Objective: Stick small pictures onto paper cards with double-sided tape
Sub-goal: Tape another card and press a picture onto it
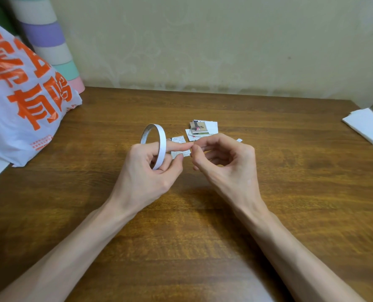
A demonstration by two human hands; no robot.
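Hands hover close together above a brown wooden table (290,149). The left hand (146,171) grips a thin white tape roll (162,140), fingers curled through the ring and forefinger stretched out. The right hand (222,162), just right of the roll, has its thumb and forefinger pinched together at that fingertip, likely on the loose end of the tape, though it is too small to tell. Two printed paper cards (179,139) lie on the table just right of the roll, partly hidden by the fingers. A pile of small pictures (199,128) sits a little farther right and back. A white plastic bag (17,118) with orange lettering stands well left of the roll. This looks like the tape-pulling step. Next, a short strip needs drawing out and tearing off cleanly.
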